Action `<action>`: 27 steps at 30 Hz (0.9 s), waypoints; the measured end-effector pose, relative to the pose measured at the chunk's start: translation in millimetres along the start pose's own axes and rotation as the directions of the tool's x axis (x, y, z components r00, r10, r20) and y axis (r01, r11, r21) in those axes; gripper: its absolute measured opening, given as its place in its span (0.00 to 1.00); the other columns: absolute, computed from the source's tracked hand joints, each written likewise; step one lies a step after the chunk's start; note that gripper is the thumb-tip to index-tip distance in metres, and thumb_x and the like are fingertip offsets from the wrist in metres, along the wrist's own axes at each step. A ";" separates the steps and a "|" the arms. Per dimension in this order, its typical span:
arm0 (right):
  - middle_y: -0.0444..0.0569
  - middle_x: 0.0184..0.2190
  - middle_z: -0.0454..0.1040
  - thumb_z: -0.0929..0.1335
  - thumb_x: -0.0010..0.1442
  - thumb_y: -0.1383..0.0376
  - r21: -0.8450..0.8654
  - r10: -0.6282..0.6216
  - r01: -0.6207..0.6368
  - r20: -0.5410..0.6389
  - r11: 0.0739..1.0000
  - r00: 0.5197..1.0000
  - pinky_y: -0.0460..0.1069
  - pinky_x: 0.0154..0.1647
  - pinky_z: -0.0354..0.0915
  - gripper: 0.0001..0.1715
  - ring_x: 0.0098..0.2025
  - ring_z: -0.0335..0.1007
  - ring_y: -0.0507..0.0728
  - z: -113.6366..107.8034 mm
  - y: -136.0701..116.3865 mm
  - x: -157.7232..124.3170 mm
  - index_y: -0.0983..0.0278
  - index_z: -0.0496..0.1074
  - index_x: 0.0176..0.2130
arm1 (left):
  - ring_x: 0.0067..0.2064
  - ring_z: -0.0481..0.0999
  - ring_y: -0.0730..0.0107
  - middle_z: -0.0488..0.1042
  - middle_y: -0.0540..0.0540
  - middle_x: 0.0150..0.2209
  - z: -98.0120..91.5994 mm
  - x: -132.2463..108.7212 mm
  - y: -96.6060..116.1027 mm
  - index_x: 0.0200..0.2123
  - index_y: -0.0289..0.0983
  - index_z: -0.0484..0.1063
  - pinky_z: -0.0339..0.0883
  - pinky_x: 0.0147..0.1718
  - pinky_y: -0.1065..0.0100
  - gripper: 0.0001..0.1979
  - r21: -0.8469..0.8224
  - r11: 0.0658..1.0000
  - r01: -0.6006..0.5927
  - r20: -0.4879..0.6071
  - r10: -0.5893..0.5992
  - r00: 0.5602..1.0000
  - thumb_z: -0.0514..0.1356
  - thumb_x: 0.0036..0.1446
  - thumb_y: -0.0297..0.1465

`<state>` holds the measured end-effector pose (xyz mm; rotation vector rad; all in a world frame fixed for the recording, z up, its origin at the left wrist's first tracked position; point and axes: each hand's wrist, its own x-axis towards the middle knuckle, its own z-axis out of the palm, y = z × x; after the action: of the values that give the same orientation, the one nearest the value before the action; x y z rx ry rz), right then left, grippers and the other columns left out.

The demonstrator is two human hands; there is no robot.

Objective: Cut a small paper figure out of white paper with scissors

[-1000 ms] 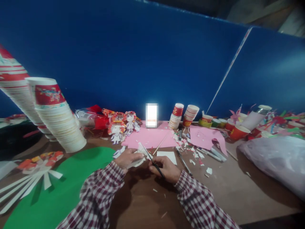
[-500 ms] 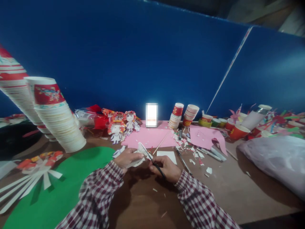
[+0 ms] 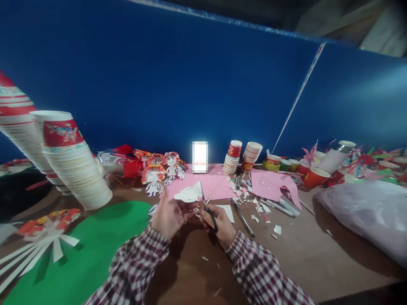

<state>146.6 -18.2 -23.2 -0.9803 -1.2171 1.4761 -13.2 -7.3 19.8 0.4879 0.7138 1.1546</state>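
Note:
My right hand (image 3: pixel 219 223) is closed round the dark handles of a pair of scissors (image 3: pixel 204 201), whose blades point up and away. My left hand (image 3: pixel 171 216) grips a white paper piece (image 3: pixel 189 193), palm partly turned up; its fingertips are slightly blurred. The paper's right edge lies close against the scissor blades, and I cannot tell whether they are cutting it. Behind the hands lie pink paper sheets (image 3: pixel 219 190). Paper figures with orange and red headdresses (image 3: pixel 155 174) stand just beyond my left hand.
Tall stacks of paper cups (image 3: pixel 76 169) lean at the left, beside a green sheet (image 3: pixel 104 241). Two shorter cup stacks (image 3: pixel 252 156) stand at the back. Paper scraps (image 3: pixel 261 208) and a pen (image 3: pixel 243 218) lie right of my hands. A plastic bag (image 3: pixel 365 216) bulges at the right.
My left hand has turned palm upward, lifting the white paper and spreading it beyond the fingers. The scissors have swung more upright in my right hand. The whole view has shifted slightly.

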 end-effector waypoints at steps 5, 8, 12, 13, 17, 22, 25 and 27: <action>0.38 0.14 0.62 0.74 0.47 0.50 0.043 -0.038 0.041 -0.087 0.998 0.995 0.41 0.14 0.53 0.23 0.15 0.53 0.45 8.7 2.7 2.8 0.67 0.69 0.27 | 0.28 0.77 0.66 0.76 0.47 0.26 8.1 3.3 -31.1 0.28 0.36 0.69 0.71 0.27 0.69 0.19 0.093 0.971 -0.221 -0.032 0.225 0.974 0.69 0.40 0.43; 0.37 0.14 0.62 0.75 0.46 0.53 0.088 -0.044 0.051 -0.078 0.995 0.996 0.41 0.14 0.54 0.21 0.15 0.53 0.45 16.4 6.2 3.1 0.67 0.69 0.28 | 0.25 0.76 0.67 0.75 0.49 0.24 7.6 8.4 -44.6 0.30 0.35 0.69 0.69 0.24 0.69 0.15 0.211 0.954 -0.215 0.004 0.219 0.976 0.68 0.44 0.39; 0.37 0.13 0.61 0.75 0.46 0.57 0.141 -0.037 0.044 -0.050 0.989 0.998 0.41 0.14 0.52 0.18 0.15 0.55 0.46 23.3 11.1 2.3 0.67 0.70 0.30 | 0.23 0.75 0.68 0.74 0.49 0.22 7.1 14.6 -47.8 0.29 0.34 0.71 0.67 0.24 0.69 0.15 0.227 0.948 -0.221 -0.080 0.244 0.966 0.68 0.44 0.38; 0.37 0.13 0.62 0.75 0.46 0.57 0.138 -0.039 0.045 -0.048 0.989 0.998 0.41 0.15 0.52 0.18 0.15 0.55 0.46 24.0 11.6 1.8 0.67 0.70 0.31 | 0.23 0.75 0.68 0.75 0.49 0.22 7.8 15.3 -47.2 0.29 0.34 0.71 0.67 0.24 0.69 0.15 0.222 0.948 -0.229 -0.126 0.261 0.957 0.68 0.42 0.37; 0.38 0.14 0.63 0.74 0.47 0.59 0.103 -0.044 0.047 -0.031 0.994 0.999 0.41 0.15 0.52 0.16 0.15 0.53 0.46 25.4 10.7 -0.8 0.67 0.71 0.31 | 0.22 0.72 0.71 0.73 0.51 0.20 12.3 14.2 -43.5 0.28 0.34 0.71 0.64 0.23 0.70 0.15 0.193 0.952 -0.237 -0.236 0.280 0.931 0.69 0.36 0.34; 0.39 0.16 0.64 0.74 0.48 0.60 0.083 -0.070 0.071 -0.020 0.994 0.997 0.41 0.16 0.52 0.14 0.17 0.54 0.46 27.9 9.8 -3.1 0.67 0.72 0.31 | 0.19 0.67 0.75 0.69 0.53 0.16 13.8 12.8 -40.5 0.21 0.35 0.68 0.60 0.19 0.72 0.13 0.192 0.961 -0.201 -0.279 0.249 0.927 0.68 0.37 0.35; 0.39 0.16 0.64 0.74 0.48 0.61 0.073 -0.077 0.078 -0.024 0.994 0.997 0.41 0.16 0.53 0.14 0.17 0.54 0.46 28.6 10.2 -3.6 0.67 0.73 0.32 | 0.22 0.70 0.73 0.72 0.52 0.20 10.8 15.5 -40.8 0.24 0.35 0.71 0.64 0.23 0.71 0.13 0.196 0.945 -0.262 -0.256 0.307 0.917 0.69 0.37 0.35; 0.39 0.16 0.64 0.74 0.48 0.61 0.069 -0.070 0.072 -0.027 0.995 0.997 0.41 0.16 0.53 0.14 0.17 0.54 0.47 28.5 10.7 -3.7 0.67 0.73 0.33 | 0.24 0.73 0.70 0.74 0.49 0.22 8.3 17.6 -41.2 0.26 0.35 0.72 0.66 0.25 0.70 0.14 0.233 0.931 -0.282 -0.268 0.340 0.901 0.69 0.37 0.35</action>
<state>118.2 -28.6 -28.5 -0.8971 -1.1635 1.4368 23.5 -4.7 -7.1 0.6065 1.0477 1.4927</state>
